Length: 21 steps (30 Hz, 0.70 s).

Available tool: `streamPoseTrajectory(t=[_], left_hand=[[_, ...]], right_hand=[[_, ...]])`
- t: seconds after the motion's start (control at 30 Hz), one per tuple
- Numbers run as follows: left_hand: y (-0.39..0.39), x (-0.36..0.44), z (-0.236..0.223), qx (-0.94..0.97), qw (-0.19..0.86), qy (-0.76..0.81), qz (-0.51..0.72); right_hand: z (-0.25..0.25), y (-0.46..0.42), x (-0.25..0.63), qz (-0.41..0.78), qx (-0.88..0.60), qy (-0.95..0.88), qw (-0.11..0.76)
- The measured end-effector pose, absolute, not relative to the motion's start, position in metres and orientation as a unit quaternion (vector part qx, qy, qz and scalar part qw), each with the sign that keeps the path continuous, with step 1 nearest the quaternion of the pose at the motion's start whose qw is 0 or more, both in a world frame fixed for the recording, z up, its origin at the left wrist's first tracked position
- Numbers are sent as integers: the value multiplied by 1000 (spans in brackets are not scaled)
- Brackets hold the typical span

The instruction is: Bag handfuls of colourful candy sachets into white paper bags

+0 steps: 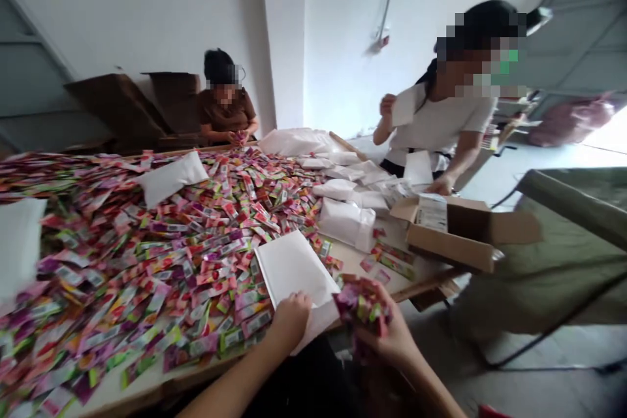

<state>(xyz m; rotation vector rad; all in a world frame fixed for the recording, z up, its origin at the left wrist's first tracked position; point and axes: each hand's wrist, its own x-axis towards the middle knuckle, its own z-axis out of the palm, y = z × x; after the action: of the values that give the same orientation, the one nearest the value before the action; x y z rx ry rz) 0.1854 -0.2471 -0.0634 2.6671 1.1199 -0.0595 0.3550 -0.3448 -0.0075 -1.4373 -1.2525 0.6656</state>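
white mailer bag (pixel 294 268) pinched in left hand (pixel 292 317) grip — bunched colourful sachets (pixel 365 304) in right hand (pixel 386 333) grip

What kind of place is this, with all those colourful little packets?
Probably a small packing workshop. A table is heaped with sachets, the right hand grips a bunch, the left hand holds a white bag, and a cardboard box stands nearby.

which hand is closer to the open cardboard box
Right. The right hand, clutching a bunch of sachets, is nearer the cardboard box; the left hand rests on the white bag, farther off.
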Motion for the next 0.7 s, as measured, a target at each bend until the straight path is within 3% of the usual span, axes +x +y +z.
streamPoseTrajectory(t=[0.23,0.4,0.6,0.7], left_hand=[[-250,186,-40,816,363,393,217],[-267,201,-35,776,393,430,244],[-257,212,-27,764,403,448,230],[-254,209,-20,789,386,424,220]], right_hand=[[-47,-330,361,346,-720,-532,282],[-67,-313,357,528,-629,-489,296],[-65,-307,324,275,-732,-577,234],[-63,-295,334,387,-682,-572,240]])
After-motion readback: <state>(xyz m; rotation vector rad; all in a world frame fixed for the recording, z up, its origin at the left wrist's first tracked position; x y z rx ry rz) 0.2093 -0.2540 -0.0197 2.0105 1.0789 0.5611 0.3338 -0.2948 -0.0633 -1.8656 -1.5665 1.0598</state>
